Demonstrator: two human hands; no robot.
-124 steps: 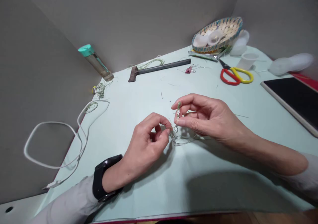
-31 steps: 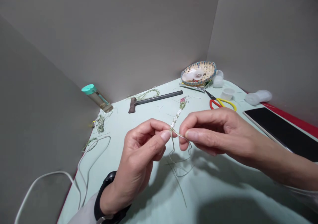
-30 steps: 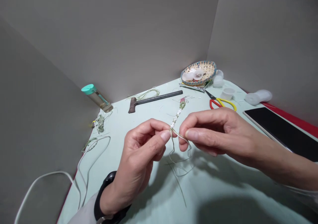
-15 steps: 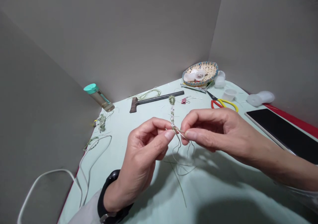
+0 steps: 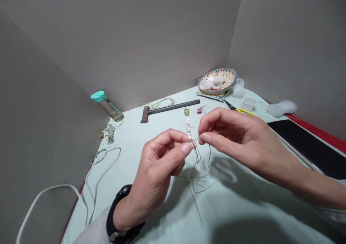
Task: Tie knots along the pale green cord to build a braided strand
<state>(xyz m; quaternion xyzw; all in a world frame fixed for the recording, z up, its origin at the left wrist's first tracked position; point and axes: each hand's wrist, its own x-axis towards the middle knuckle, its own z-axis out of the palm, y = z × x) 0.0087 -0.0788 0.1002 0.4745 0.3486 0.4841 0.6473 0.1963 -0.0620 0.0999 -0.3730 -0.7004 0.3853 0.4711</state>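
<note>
A slim braided cord bracelet (image 5: 188, 127) with white beads and a small green loop at its top stands up between my hands. My left hand (image 5: 164, 157) is closed, pinching the lower end of the bracelet between thumb and fingertips. Just to the right, my right hand (image 5: 232, 136) pinches a thin green cord that runs taut from the bracelet's lower end. Several loose cord ends (image 5: 198, 161) hang below the left fingertips over the table. The curled fingers of both hands are partly hidden.
On the pale green table (image 5: 162, 222) lie a hammer (image 5: 173, 107), a pink clip (image 5: 199, 110), scissors (image 5: 244, 111) and a phone (image 5: 308, 143). Behind them sits a woven basket (image 5: 229, 79) beside plastic cups (image 5: 248, 103). A bottle (image 5: 108, 106) and a white cable (image 5: 89, 186) are at left.
My right hand has moved slightly up and now draws one cord out to the right. The other cords have dropped to hang beneath my left fingertips, which stay pinched on the bracelet.
</note>
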